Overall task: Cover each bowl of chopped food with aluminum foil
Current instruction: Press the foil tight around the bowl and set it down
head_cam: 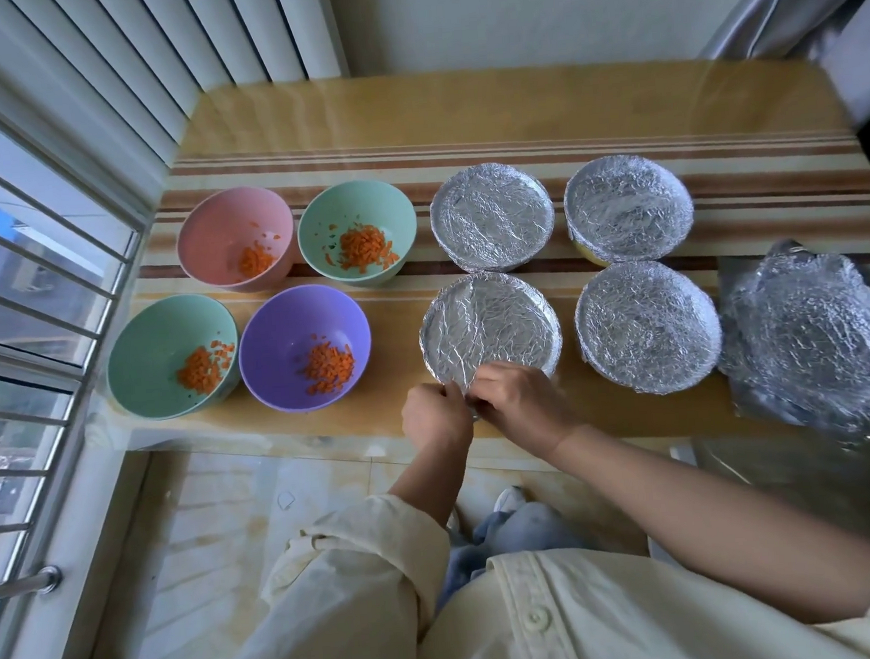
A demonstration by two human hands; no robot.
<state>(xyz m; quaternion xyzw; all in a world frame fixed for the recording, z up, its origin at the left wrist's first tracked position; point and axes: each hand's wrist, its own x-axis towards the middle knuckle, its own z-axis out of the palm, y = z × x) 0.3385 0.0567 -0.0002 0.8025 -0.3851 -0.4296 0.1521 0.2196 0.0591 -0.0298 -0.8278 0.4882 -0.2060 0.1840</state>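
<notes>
Several bowls stand on the table. On the left, a pink bowl (233,238), a green bowl (359,231), another green bowl (167,355) and a purple bowl (303,346) hold chopped carrot and are uncovered. To the right, foil covers the near middle bowl (491,320), the two far bowls (492,214) (628,207) and the near right bowl (646,325). My left hand (436,414) and my right hand (523,400) meet at the front rim of the near middle bowl, pinching its foil edge.
A crumpled pile of foil sheets (814,338) lies at the table's right end. The striped table (459,116) is bare at the back. A barred window (35,305) runs along the left. Tiled floor and my shoes show below the table's front edge.
</notes>
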